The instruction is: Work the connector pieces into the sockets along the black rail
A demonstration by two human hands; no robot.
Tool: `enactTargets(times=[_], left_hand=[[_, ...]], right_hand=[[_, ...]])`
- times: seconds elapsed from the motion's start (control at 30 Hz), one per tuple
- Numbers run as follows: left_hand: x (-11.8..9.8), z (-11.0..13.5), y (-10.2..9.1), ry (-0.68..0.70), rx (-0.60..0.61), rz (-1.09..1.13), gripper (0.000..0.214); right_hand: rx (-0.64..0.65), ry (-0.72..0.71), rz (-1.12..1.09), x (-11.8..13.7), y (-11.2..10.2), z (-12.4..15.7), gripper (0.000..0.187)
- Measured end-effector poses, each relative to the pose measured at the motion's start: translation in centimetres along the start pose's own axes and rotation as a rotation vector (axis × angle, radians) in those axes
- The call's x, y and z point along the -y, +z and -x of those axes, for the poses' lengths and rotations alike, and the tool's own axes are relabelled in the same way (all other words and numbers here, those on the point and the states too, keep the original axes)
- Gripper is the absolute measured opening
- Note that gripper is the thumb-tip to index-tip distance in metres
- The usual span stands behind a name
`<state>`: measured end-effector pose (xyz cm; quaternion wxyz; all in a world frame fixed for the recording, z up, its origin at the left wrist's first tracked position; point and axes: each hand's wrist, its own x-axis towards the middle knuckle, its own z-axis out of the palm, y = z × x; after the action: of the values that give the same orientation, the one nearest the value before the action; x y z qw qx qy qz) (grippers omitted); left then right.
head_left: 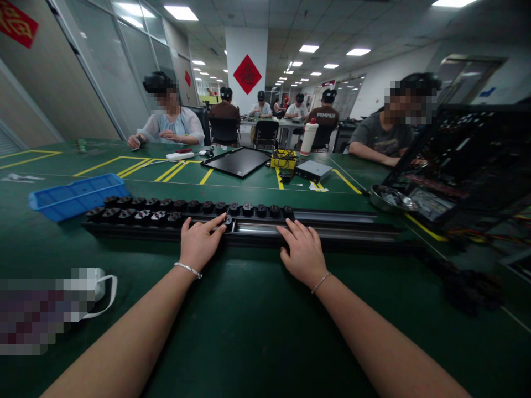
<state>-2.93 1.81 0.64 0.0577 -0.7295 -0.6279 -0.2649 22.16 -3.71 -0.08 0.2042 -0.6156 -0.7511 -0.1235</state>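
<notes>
Black rail (352, 231) runs left-to-right; left hand (199, 244), open, touches its round socket (228, 222); right hand (303, 253) rests flat alongside.

A workshop hall — long green benches (257, 326), seated workers (172, 119), ceiling strip lights (181, 12), glass partitions (124, 66).

Bare forearms; thin, perhaps silver bracelets (188, 270) at left hand (201, 243) and right hand (302, 254).
</notes>
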Motion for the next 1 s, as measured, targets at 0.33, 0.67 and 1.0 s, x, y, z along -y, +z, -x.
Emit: enactTargets(times=[0.33, 0.67, 1.0], left_hand=[[-0.02, -0.11, 0.02, 0.026, 0.019, 0.028, 0.037], [-0.04, -0.09, 0.00, 0.021, 0.019, 0.059, 0.035], [-0.43, 0.06, -0.20, 0.085, 0.025, -0.003, 0.037]], right_hand=[[-0.017, -0.004, -0.002, -0.13, 0.29, 0.06, 0.048], [-0.013, -0.006, -0.003, -0.08, 0.32, 0.08, 0.048], [-0.001, -0.002, 0.003, -0.05, 0.09, 0.03, 0.048]])
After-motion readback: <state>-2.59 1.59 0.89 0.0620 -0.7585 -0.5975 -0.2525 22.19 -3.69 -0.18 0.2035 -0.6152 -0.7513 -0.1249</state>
